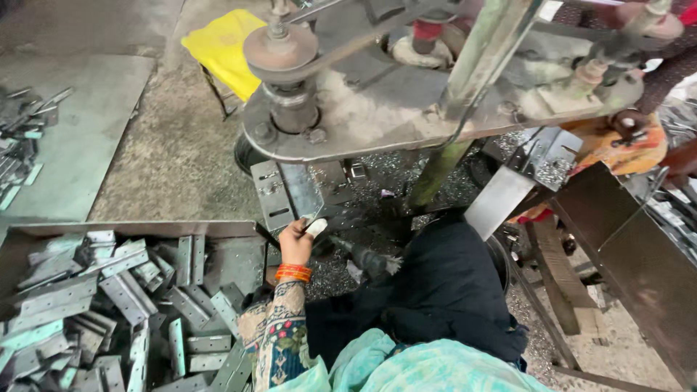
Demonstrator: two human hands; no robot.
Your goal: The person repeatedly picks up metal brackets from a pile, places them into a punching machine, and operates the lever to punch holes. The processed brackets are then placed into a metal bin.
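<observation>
Single head camera, looking steeply down, close over lap, press machine (377, 101) ahead.

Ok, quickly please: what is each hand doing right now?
Left hand: closed on a small pale metal piece at the press.
Right hand: not in view.

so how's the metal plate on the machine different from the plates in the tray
The plate on the machine lies alone and flat under the press, by the left hand. The plates in the tray are many, heaped at all angles. The tray ones look paler and brighter. Both are grey, oblong metal with punched holes.
</observation>
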